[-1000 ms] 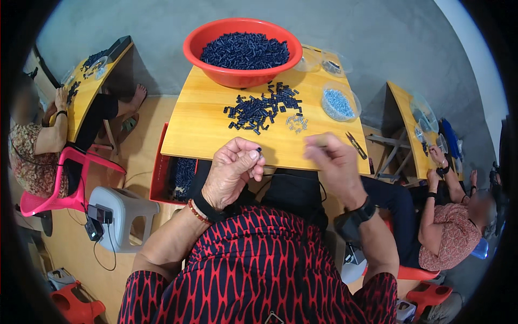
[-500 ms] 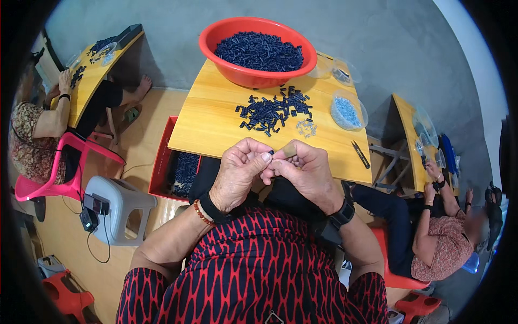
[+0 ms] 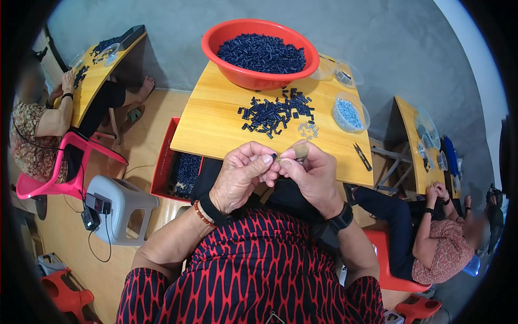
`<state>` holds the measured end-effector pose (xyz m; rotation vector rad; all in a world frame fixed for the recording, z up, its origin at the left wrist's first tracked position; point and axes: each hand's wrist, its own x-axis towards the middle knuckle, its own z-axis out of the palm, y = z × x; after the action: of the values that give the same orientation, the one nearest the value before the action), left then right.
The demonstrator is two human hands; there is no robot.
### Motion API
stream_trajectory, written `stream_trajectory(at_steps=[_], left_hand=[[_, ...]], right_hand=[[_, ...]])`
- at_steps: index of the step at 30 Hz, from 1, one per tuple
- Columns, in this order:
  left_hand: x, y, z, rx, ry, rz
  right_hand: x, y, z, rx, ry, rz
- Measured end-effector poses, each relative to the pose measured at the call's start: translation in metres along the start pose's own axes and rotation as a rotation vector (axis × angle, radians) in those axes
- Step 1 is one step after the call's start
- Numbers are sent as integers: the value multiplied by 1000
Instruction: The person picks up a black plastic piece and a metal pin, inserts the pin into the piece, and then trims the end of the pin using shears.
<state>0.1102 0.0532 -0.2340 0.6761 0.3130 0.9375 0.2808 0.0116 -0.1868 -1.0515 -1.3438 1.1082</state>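
Note:
My left hand [image 3: 241, 175] is closed, pinching a small dark navy tube-shaped piece [image 3: 273, 156] between thumb and fingertips. Against it, fingertip to fingertip, my right hand [image 3: 312, 173] is closed in a pinch too; what it holds is too small to make out. A tan covering [image 3: 301, 149] wraps one of its fingers. Both hands hover just off the near edge of the yellow wooden table [image 3: 208, 132]. Beyond them lies a loose pile of navy pieces [image 3: 270, 114], with a little heap of small clear parts [image 3: 308, 129] to its right.
A red basin [image 3: 259, 80] full of navy pieces stands at the table's back. To the right are a clear tub of light-blue bits [image 3: 348, 115] and black-handled snips [image 3: 362, 156]. A red box [image 3: 163, 164] sits lower left, beside a grey stool [image 3: 124, 202]. Co-workers sit on both sides.
My right fingers have shifted slightly at the pinch, and the navy piece shows a little more. The co-worker on the right has drawn their hands down from the table.

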Motion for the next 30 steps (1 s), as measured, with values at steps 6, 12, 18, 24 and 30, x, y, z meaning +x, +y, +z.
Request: stream_trajectory(at_steps=[6,12,18,24,30], left_hand=[[0,-1,-2,49,1,6],[0,-1,-3,95,-11,16],[1,-2,-3,117,-25,22],[0,0,-1,121,-17,17],[0,-1,-2,156,-21,54]], right_hand=[[6,0,-9,-406,25,-257],[9,-10,-12,-502,-62,-300],[10,-10,-15,-504,-89,-283],[12,-16,-17,-541,-115,-287],[15,-20,-16,-626,-155,-343]])
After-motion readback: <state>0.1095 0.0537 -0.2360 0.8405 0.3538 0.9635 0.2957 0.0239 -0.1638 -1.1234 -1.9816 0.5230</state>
